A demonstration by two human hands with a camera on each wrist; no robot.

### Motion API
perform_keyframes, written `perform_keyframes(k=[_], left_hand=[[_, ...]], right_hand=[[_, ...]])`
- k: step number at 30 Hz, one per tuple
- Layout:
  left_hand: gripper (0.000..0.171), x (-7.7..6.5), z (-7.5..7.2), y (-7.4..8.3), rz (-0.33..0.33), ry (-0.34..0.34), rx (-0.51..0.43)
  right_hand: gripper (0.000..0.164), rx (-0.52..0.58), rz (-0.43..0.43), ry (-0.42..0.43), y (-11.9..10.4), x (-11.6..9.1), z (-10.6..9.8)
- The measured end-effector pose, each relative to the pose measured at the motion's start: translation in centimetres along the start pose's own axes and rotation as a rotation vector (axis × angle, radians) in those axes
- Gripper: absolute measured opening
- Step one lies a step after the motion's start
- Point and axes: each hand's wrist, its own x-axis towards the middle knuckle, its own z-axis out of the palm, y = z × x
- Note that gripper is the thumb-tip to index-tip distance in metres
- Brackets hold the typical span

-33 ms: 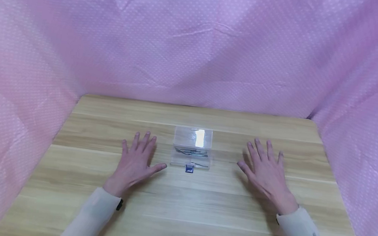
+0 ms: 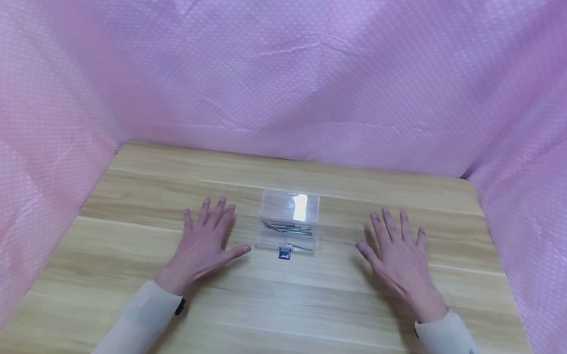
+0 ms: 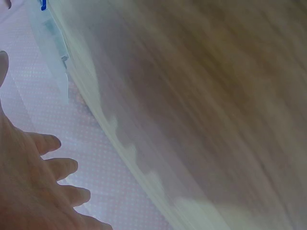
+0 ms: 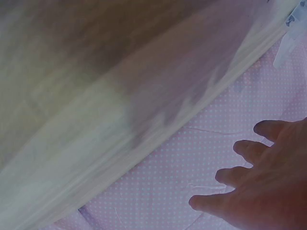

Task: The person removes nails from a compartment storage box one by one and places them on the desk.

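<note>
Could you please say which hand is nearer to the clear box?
Left: the left hand is just left of the box; the right hand is farther off, on its right.

The wood-grain surface, light tan with darker bands running from side to side, carries an open clear plastic box whose blue latch faces the near side.

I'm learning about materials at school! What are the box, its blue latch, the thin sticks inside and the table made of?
Box: probably clear, shiny plastic; it's see-through, with a bright glare.
Latch: likely plastic too, solid blue with neat edges.
Sticks: perhaps metal, since they look grey and shiny.
Table: wood or a wood-look covering, smooth-looking, with pale grain stripes.
</note>
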Motion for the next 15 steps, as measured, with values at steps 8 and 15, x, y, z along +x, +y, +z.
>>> perform_keyframes(k=[8,15], left_hand=[[0.106,0.25,0.32,0.3,0.0,-0.009,-0.004],[0.106,0.12,0.28,0.31,-0.002,0.001,-0.007]], right_hand=[[0.08,0.013,0.005,-0.017,-0.15,-0.13,0.21],[0.081,0.035,0.003,-0.031,-0.77,0.09,0.06]])
